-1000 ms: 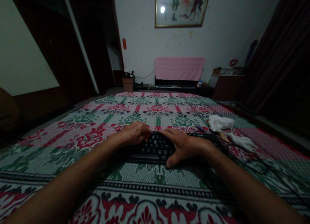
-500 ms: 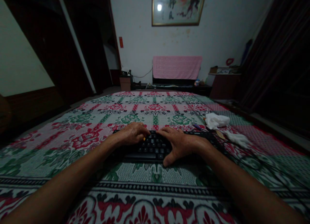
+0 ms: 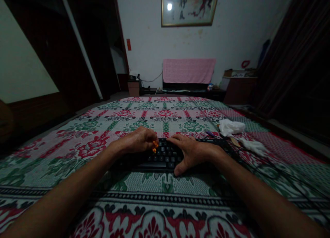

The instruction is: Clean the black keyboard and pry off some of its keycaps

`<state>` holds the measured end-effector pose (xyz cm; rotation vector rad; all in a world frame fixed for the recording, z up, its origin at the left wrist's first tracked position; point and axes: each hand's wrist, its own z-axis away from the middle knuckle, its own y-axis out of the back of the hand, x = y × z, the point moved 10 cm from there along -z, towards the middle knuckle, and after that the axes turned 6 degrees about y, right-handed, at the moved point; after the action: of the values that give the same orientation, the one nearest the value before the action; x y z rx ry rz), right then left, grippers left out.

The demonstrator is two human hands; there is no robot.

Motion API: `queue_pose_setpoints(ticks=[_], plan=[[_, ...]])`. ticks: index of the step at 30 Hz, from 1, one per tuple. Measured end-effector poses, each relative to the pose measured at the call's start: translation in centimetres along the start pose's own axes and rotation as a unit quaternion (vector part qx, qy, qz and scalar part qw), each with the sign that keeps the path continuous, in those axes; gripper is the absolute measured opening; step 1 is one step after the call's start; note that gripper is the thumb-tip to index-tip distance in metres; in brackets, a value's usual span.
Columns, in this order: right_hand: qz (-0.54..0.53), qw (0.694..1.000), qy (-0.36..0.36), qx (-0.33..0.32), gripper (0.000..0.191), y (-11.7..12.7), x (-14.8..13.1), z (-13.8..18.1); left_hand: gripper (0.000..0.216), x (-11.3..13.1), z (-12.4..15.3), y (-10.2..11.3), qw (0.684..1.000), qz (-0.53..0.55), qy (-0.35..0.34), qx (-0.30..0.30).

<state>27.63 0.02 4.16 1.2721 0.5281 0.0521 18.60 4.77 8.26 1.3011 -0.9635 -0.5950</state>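
A black computer keyboard (image 3: 157, 165) lies flat on the patterned cloth, its long side towards me. My left hand (image 3: 140, 140) is over its left part, fingers curled around a small, soft-looking orange piece (image 3: 155, 146). The orange piece pokes out below the fingertips, just above the keys; its exact kind is unclear. My right hand (image 3: 192, 152) spans the keyboard from back to front, holding it with the fingers at the far edge and the thumb at the near edge. The hand and forearm hide much of the right-hand keys.
Crumpled white tissue (image 3: 231, 127) and another white crumpled piece (image 3: 254, 147) lie right of the keyboard. Black cable (image 3: 273, 174) loops beside them. A purple plug-like thing (image 3: 211, 133) is behind the keyboard. A pink cloth (image 3: 189, 70) drapes something by the far wall.
My left hand has lifted slightly and drawn back to the left, so more of the orange piece shows. My right hand has stayed almost still on the keyboard.
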Motion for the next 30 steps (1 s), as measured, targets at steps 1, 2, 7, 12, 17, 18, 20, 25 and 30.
queue_pose_setpoints(ticks=[1, 2, 7, 12, 17, 18, 20, 25, 30], plan=[[0.001, 1.0, 0.002, 0.0, 0.119, 0.0, 0.0, 0.0, 0.02, 0.3, 0.0, -0.2, 1.0, 0.006, -0.003, 0.002], [0.003, 1.0, 0.003, 0.001, 0.12, -0.1, 0.1, -0.1, 0.021, 0.7, 0.0, -0.5, 1.0, 0.007, -0.015, -0.003], [0.012, 1.0, 0.001, 0.001, 0.121, 0.0, 0.0, 0.0, 0.02, 1.4, 0.2, -1.4, 0.999, -0.021, -0.04, -0.029], [0.002, 1.0, 0.005, 0.007, 0.118, 0.2, -0.3, 0.1, 0.018, 1.3, 0.7, -1.3, 0.996, 0.032, -0.017, -0.085], [0.004, 1.0, 0.011, 0.005, 0.117, 0.1, -0.2, 0.0, 0.016, 3.0, 0.7, -1.5, 0.994, 0.062, -0.045, -0.074], [0.006, 1.0, 0.014, 0.005, 0.117, 0.1, -0.2, 0.0, 0.016, 3.2, 0.7, -1.8, 0.994, 0.051, -0.048, -0.078], [0.007, 1.0, 0.014, 0.002, 0.117, 0.1, -0.1, 0.0, 0.015, 3.3, 0.8, -2.0, 0.994, 0.033, -0.048, -0.091], [0.006, 1.0, 0.007, 0.002, 0.118, 0.0, 0.1, 0.1, 0.016, 3.0, 1.3, -1.7, 0.992, 0.04, -0.033, -0.118], [0.005, 1.0, 0.001, -0.008, 0.119, 0.1, -0.3, 0.2, 0.015, 3.8, 1.2, -2.0, 0.99, 0.076, -0.052, -0.104]])
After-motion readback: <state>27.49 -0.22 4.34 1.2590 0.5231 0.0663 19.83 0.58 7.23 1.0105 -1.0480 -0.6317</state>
